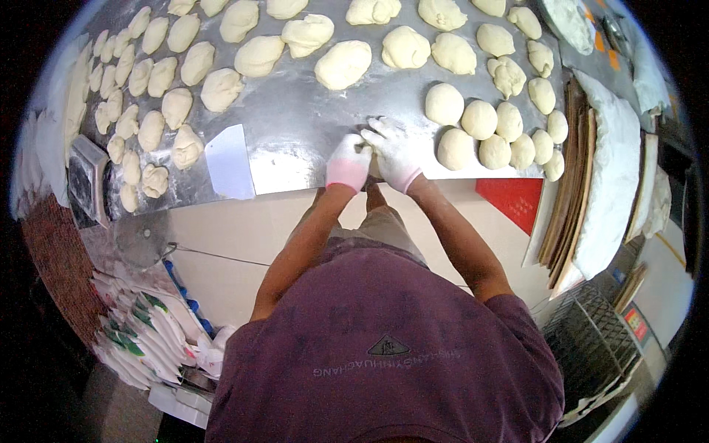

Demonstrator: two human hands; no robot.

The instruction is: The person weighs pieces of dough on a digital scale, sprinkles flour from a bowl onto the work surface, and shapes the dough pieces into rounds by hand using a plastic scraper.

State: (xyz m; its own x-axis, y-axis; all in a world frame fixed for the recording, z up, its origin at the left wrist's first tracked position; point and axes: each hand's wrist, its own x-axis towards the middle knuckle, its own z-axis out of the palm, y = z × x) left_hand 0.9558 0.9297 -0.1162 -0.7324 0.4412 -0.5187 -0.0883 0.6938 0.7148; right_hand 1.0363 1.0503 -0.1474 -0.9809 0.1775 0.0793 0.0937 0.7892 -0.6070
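Note:
My left hand (348, 162) and my right hand (393, 153), both in white gloves with pink cuffs, meet at the table's near edge. The left one's fingers are curled inward. Fingers of the right hand bend over toward the left, their tips close to the left hand. Between the palms shows a small tan patch, seemingly a piece of dough (375, 168), mostly hidden by the gloves. To the right sit several smooth round dough balls (453, 149) in rows. Rougher dough lumps (343, 65) lie farther back and to the left.
The metal tabletop (295, 125) is dusted with flour. A flat white scraper (230, 161) lies at the left front edge, near a scale (88, 179). Stacked boards (572, 177) and a white cloth (607, 177) stand at the right. White bags (144, 332) lie low on the left.

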